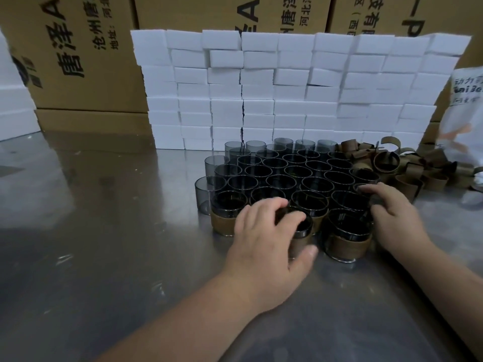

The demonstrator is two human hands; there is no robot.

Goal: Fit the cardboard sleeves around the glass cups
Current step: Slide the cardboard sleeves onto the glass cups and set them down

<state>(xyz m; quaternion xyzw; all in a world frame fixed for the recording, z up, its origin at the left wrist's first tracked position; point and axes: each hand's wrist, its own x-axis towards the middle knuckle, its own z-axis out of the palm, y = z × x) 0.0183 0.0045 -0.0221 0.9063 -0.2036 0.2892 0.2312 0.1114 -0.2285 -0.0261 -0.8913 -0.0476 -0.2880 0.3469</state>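
The left grip (266,236), a bare hand, grasps a sleeved glass cup (303,237) at the near edge of the group. Its fingers curl over the dark rim and its thumb presses the brown cardboard band from the near side. The cup stands upright on the steel worktop (104,231).

Just right of it stands another sleeved cup (349,239), also upright, its band wrapped around the lower half. The right grip (394,220) lies at the right edge of the group, fingers bent over the rims there. Whether it is grasping one of the cups I cannot tell.

Behind both hands the smoky glass cups (287,173) stand packed rim to rim in rows. Those in the nearest row wear brown bands, and the ones along the left and far edges are bare. A loose pile of cardboard sleeves (386,163) lies on the worktop just beside the cups on the right.

A wall of stacked white foam blocks (287,87) rises behind the cups, with printed cardboard cartons (78,61) behind it. A white printed bag (465,100) stands at the right edge.
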